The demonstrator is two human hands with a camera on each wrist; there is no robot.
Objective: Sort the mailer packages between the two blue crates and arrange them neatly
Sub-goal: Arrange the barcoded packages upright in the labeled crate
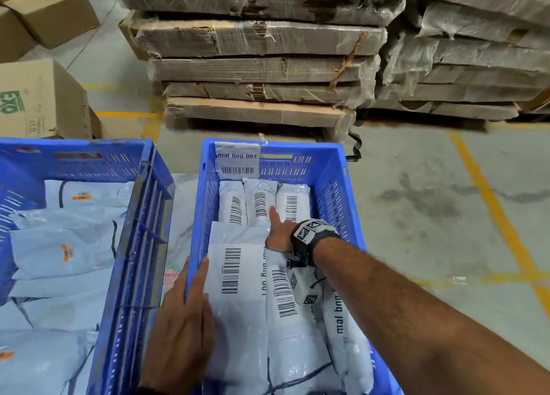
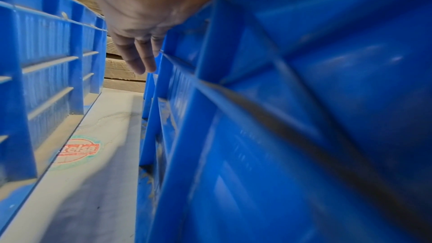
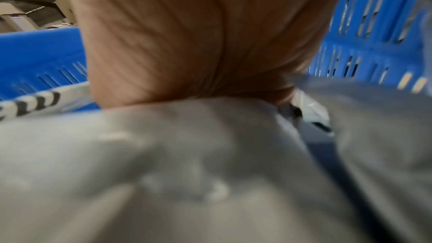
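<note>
On the far left stand brown boxes (image 1: 44, 97) on the floor (image 1: 416, 186). Next comes the left crate (image 1: 131, 216), blue, with grey mailers (image 1: 68, 246) lying loose in it, some with a small orange mark.

Between the two crates you can see a pale worktop (image 2: 98, 173) with a round red and green sticker (image 2: 78, 151) on it.

The left hand (image 1: 187, 311) lies flat over the left wall of the right crate (image 1: 333, 186). Its fingers are straight and close together. One finger goes down the outside of the wall, and the others rest on a flat mailer (image 1: 235, 290) with a barcode facing up. In the left wrist view the fingers (image 2: 138, 56) point down along the blue wall and hold nothing.

At the back of the right crate a white tag (image 1: 237, 159) reading "mal bng 001" hangs on the wall. Below it three mailers (image 1: 262, 201) lie side by side in a neat row. More mailers fill the front of the crate.

The right hand (image 1: 279, 234) is inside the right crate. Its first finger points straight out and touches the row of three. The other fingers go down between the mailers, so I cannot tell if they hold anything. The right wrist view is blurry and shows only the palm (image 3: 198, 34) pressed on a grey mailer.

Behind the crates are wrapped stacks of cardboard (image 1: 262, 52). Yellow lines (image 1: 500, 216) cross the floor on the right.
</note>
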